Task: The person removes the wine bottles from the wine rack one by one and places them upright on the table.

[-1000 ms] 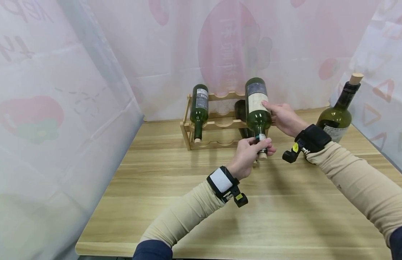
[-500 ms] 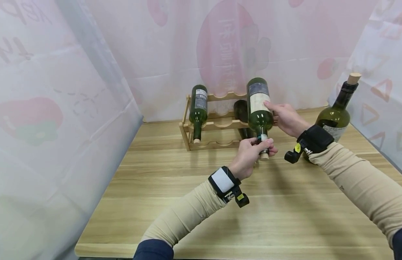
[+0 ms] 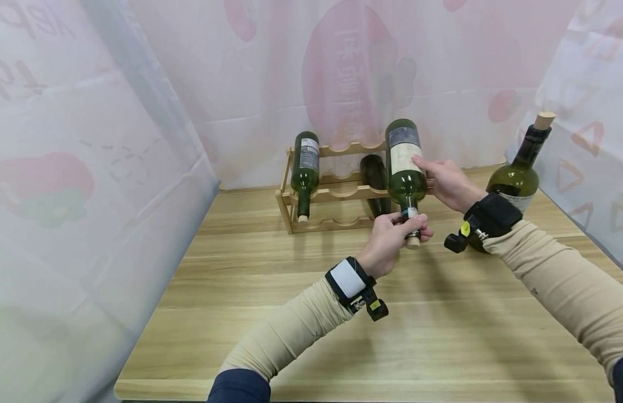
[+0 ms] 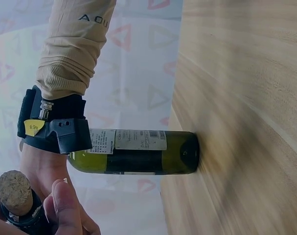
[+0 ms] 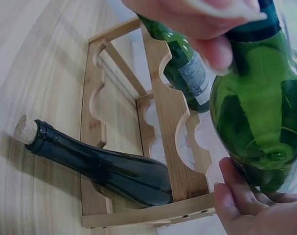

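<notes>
A green wine bottle (image 3: 411,184) with a cream and blue label lies tilted over the right end of a wooden wine rack (image 3: 331,196), neck toward me. My left hand (image 3: 384,242) grips its neck just behind the cork (image 4: 13,191). Around the labelled body, my right hand (image 3: 449,183) holds from the right side, thumb on the label. In the right wrist view the bottle's shoulder (image 5: 256,107) is close above the rack's upper notched rail (image 5: 170,117). A darker corked bottle (image 5: 104,171) lies in the lower tier underneath, partly hidden.
Another green bottle (image 3: 305,173) rests in the left end of the upper tier. Right of the rack, a corked bottle (image 3: 515,182) stands upright, partly behind my right wrist. The wooden table (image 3: 230,313) has patterned curtains (image 3: 261,67) behind and at both sides.
Both hands have shifted the held bottle slightly to the right along the rack. More of the dark bottle below shows now. The other bottles stay in place.
</notes>
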Tool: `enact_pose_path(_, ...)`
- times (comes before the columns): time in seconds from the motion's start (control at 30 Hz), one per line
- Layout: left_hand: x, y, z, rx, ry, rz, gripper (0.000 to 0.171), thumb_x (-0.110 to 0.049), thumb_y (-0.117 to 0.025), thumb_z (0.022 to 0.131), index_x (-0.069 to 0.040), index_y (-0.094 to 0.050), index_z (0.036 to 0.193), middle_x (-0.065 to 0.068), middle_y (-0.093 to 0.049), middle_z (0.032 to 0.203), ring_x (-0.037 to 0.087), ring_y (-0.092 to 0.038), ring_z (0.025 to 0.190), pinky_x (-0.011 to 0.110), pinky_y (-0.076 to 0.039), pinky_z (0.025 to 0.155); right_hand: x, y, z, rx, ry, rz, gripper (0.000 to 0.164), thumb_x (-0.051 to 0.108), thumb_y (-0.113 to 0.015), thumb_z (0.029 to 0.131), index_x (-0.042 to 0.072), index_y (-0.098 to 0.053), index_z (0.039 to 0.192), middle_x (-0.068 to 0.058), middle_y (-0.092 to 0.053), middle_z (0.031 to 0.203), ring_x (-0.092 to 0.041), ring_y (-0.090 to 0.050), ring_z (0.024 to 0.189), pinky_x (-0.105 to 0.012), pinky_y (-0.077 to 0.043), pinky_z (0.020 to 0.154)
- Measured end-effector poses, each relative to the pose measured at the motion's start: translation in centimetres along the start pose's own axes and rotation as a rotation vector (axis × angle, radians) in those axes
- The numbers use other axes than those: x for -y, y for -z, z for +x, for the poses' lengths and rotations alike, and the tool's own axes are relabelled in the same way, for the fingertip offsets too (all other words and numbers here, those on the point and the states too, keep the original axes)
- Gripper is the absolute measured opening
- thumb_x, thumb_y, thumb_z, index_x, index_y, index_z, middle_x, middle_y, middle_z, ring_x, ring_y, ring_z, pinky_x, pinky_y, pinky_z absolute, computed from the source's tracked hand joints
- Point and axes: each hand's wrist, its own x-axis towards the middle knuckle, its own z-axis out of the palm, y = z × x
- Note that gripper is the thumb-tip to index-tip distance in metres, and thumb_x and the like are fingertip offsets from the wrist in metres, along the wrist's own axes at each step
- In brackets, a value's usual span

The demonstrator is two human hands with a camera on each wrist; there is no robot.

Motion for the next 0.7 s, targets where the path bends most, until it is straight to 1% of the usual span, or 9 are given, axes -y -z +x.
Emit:
enact_pose_path(0.1, 0.07, -0.11, 0.03, 0.007, 0.001, -0.004, 0.008, -0.012, -0.064, 0.093, -0.004, -0.065, 0.093, 0.004, -0.068, 0.079, 0.011, -0.068, 0.073, 0.026, -0.059, 0.075, -0.02, 0.15, -0.05, -0.004, -0.002, 0.006, 0.025, 0.038, -0.06, 0.094, 0.014, -0.063, 0.097, 0.004, -0.066, 0.095, -0.011, -0.064, 0.086, -0.023, -0.052, 0.08)
enact_pose_path(0.3, 0.17, -0.4, 0.09, 0.013, -0.005, -0.013, 0.007, -0.011, -0.064, 0.093, -0.004, -0.065, 0.092, 0.008, -0.068, 0.083, 0.012, -0.068, 0.073, 0.026, -0.059, 0.075, 0.01, 0.52, -0.29, -0.018, -0.005, -0.003, 0.031, 0.039, -0.06, 0.094, 0.01, -0.059, 0.103, 0.003, -0.066, 0.094, -0.011, -0.066, 0.084, -0.023, -0.052, 0.081)
enact_pose_path(0.4, 0.22, -0.51, 0.15, 0.006, -0.001, -0.015, 0.007, -0.012, -0.065, 0.092, -0.004, -0.066, 0.092, 0.009, -0.068, 0.082, 0.012, -0.068, 0.072, 0.026, -0.059, 0.074, 0.01, 0.68, -0.38, -0.02, 0.001, 0.0, 0.028, 0.039, -0.06, 0.094, 0.011, -0.061, 0.1, 0.004, -0.065, 0.095, -0.01, -0.065, 0.085, -0.022, -0.051, 0.081)
enact_pose_path(0.53, 0.31, -0.65, 0.19, -0.002, 0.007, -0.014, 0.007, -0.012, -0.066, 0.091, -0.005, -0.067, 0.092, 0.005, -0.068, 0.079, 0.012, -0.068, 0.072, 0.025, -0.059, 0.073, -0.01, 0.74, -0.54, -0.026, 0.009, 0.0, 0.025, 0.039, -0.06, 0.094, 0.014, -0.062, 0.096, 0.005, -0.063, 0.096, -0.008, -0.063, 0.085, -0.022, -0.051, 0.08)
enact_pose_path(0.63, 0.39, -0.73, 0.2, -0.002, 0.009, -0.008, 0.008, -0.013, -0.066, 0.091, -0.004, -0.067, 0.092, 0.005, -0.068, 0.079, 0.012, -0.068, 0.073, 0.026, -0.059, 0.073, -0.04, 0.79, -0.66, -0.034, 0.008, -0.004, 0.027, 0.038, -0.059, 0.094, 0.012, -0.06, 0.099, 0.005, -0.064, 0.095, -0.009, -0.064, 0.084, -0.022, -0.051, 0.08)
enact_pose_path(0.7, 0.45, -0.78, 0.22, -0.004, 0.01, -0.01, 0.009, -0.012, -0.066, 0.091, -0.004, -0.067, 0.092, 0.007, -0.068, 0.08, 0.012, -0.068, 0.072, 0.027, -0.059, 0.074, -0.05, 0.87, -0.73, -0.033, 0.007, -0.009, 0.029, 0.038, -0.059, 0.095, 0.011, -0.058, 0.102, 0.005, -0.065, 0.094, -0.009, -0.064, 0.084, -0.022, -0.051, 0.081)
